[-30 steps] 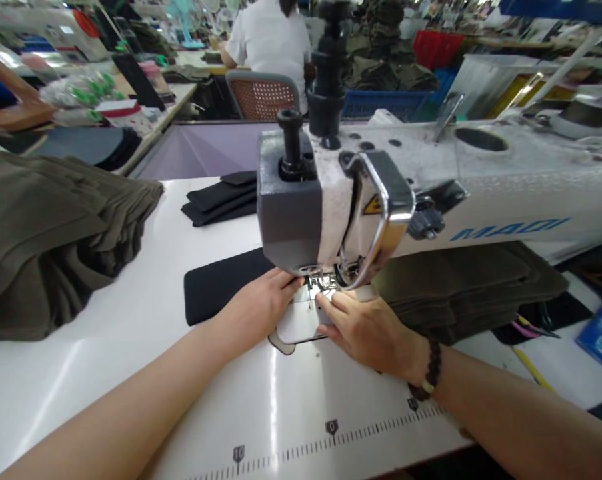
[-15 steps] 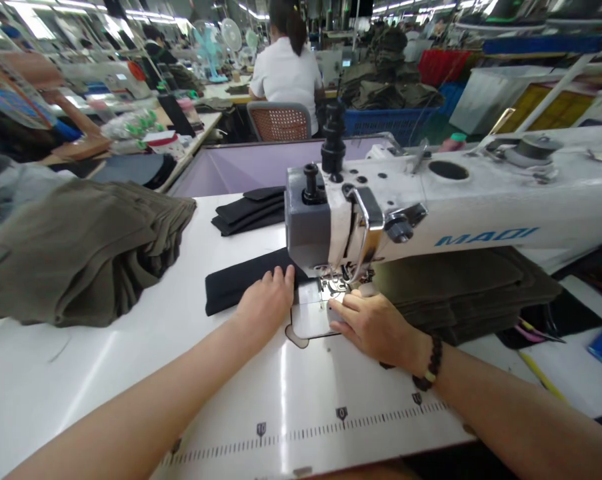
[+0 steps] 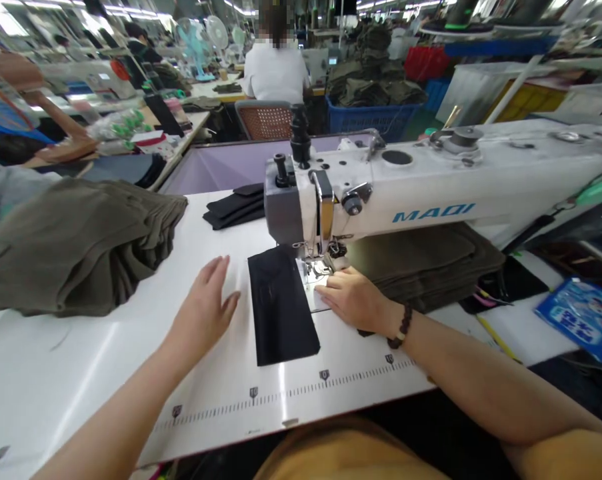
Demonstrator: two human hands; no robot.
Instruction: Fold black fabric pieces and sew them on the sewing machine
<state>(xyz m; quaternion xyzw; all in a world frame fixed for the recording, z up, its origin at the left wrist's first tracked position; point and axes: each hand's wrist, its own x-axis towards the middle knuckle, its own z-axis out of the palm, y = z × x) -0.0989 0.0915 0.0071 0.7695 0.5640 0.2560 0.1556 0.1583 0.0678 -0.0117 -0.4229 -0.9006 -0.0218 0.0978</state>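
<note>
place: garment factory | evidence: industrial sewing machine [image 3: 405,193], stacked olive fabric [image 3: 81,240], rows of sewing stations behind

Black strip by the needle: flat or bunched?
Flat: the black strip lies spread, unwrinkled, on the table; the left hand rests open next to it, not touching.

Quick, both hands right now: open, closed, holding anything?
Left hand: open, flat, empty, beside the black fabric piece.
Right hand: fingers curled by the presser foot; grip cannot be told.

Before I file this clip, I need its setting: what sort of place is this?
Probably a garment factory: an industrial sewing machine, stacks of olive fabric, and another person seated farther back.
</note>
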